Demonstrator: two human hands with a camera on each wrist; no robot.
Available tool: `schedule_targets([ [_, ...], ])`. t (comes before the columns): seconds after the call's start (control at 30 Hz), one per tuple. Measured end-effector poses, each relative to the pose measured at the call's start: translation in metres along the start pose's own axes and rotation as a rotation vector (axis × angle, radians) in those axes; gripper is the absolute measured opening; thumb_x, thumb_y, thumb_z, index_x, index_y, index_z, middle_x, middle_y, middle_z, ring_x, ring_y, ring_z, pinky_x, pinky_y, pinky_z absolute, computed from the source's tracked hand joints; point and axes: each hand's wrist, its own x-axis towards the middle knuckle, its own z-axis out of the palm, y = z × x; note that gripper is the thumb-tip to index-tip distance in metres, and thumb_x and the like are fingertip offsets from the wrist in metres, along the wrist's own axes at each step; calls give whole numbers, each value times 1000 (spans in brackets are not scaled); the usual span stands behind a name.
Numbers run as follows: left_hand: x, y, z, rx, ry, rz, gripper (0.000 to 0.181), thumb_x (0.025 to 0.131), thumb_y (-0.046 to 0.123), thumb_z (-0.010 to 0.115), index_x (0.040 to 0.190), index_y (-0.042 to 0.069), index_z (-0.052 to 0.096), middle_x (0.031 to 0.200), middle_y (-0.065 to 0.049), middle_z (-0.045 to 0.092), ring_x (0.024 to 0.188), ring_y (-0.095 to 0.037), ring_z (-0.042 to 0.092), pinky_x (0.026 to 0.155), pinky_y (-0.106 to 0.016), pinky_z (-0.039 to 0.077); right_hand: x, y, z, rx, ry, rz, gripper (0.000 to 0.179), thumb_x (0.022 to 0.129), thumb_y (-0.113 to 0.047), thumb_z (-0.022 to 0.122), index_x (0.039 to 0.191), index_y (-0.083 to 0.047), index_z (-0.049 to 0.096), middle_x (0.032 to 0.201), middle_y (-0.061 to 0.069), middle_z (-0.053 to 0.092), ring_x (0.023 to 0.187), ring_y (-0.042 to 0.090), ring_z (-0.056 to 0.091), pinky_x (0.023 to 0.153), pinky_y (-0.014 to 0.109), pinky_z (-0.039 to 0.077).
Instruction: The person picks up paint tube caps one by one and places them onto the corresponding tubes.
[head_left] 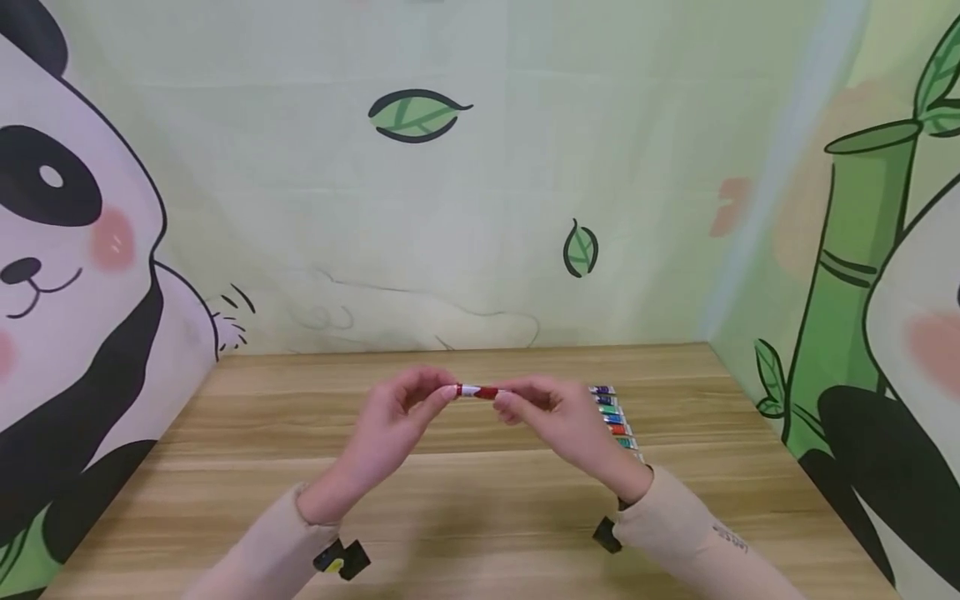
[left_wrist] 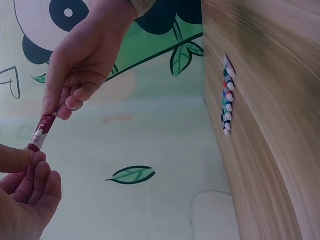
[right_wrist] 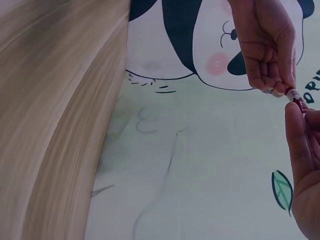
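Between both hands, above the table, is a small dark red paint tube (head_left: 477, 391) with a white patch on its side, lying nearly level in the head view. My left hand (head_left: 401, 417) pinches its left end between thumb and fingertips. The other end is pinched by my right hand (head_left: 566, 421). Seen from the left wrist, the middle of the paint tube (left_wrist: 41, 132) shows between the two grips, while its ends are hidden by the fingers. The right wrist view shows only a short piece of the tube (right_wrist: 296, 97).
Several paint tubes (head_left: 617, 430) in different colours lie in a row on the wooden table (head_left: 300, 425), partly behind my right hand. White caps (left_wrist: 229, 98) show on them in the left wrist view. A printed wall (head_left: 480, 208) with pandas and leaves stands behind the table.
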Motion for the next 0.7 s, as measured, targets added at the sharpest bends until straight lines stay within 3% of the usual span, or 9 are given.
schedule_targets([
  [0.2, 2, -1, 8, 75, 33, 91, 10, 95, 13, 71, 103, 7, 72, 94, -2, 73, 89, -15, 70, 83, -37, 57, 0, 1, -4, 143, 6, 174, 19, 98, -13, 68, 107, 2, 73, 94, 21, 73, 81, 26, 72, 75, 38, 60],
  [0.37, 5, -5, 14, 86, 38, 112, 11, 95, 14, 72, 103, 6, 73, 93, -2, 73, 87, -13, 69, 82, -36, 57, 1, 6, -10, 177, 20, 244, 24, 97, -17, 70, 107, 3, 73, 92, 15, 74, 81, 25, 72, 76, 38, 60],
  [0.53, 13, -6, 21, 60, 25, 102, 12, 94, 17, 73, 103, 9, 75, 94, -2, 75, 87, -13, 70, 81, -35, 58, 2, 13, -21, 201, 68, 269, 27, 94, -19, 74, 109, 3, 73, 91, 13, 74, 81, 26, 72, 77, 40, 60],
  [0.7, 26, -5, 36, 4, -2, 52, 16, 94, 22, 73, 104, 11, 77, 96, 2, 75, 87, -17, 70, 77, -34, 57, 0, 17, -40, 196, 101, 290, 28, 94, -17, 74, 110, 5, 71, 93, 16, 73, 82, 28, 73, 77, 39, 60],
])
